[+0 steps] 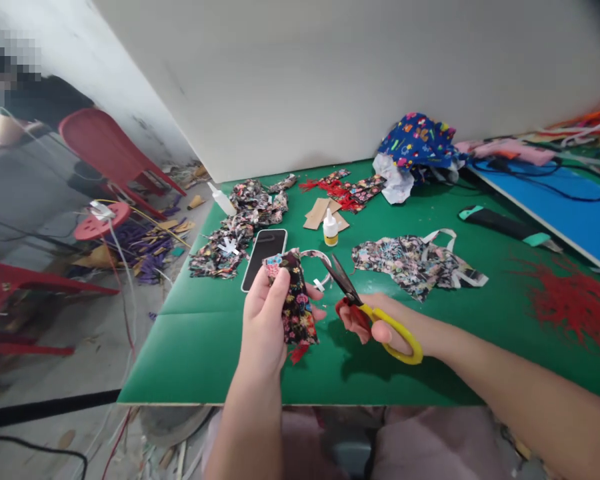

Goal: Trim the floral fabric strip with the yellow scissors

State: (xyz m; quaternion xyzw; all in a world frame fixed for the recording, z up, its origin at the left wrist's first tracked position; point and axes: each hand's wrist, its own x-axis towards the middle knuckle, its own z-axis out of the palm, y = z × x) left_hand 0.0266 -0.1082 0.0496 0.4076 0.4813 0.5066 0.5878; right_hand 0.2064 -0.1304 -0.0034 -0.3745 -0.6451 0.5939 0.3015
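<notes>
My left hand [266, 313] grips a small rectangular pouch of black floral fabric [300, 303], with a bit of red tassel [299, 353] hanging under it. A fabric-covered loop [325, 259] rises behind the pouch. In my right hand [365, 323] are yellow-handled scissors [349, 287], their dark blades pointing up and left, apart from the pouch. A smartphone [264, 252] lies just behind my left hand. Beyond the scissors stands a small white glue bottle with a yellow label [331, 230].
Floral scraps [250, 207] pile up at left beside a white bottle [223, 199]. A floral piece with straps [420, 263], a utility knife [507, 227] and red threads [580, 300] lie right. Cardboard pieces [320, 213] and blue patterned cloth [417, 143] sit farther back. Another person [45, 100] is at far left.
</notes>
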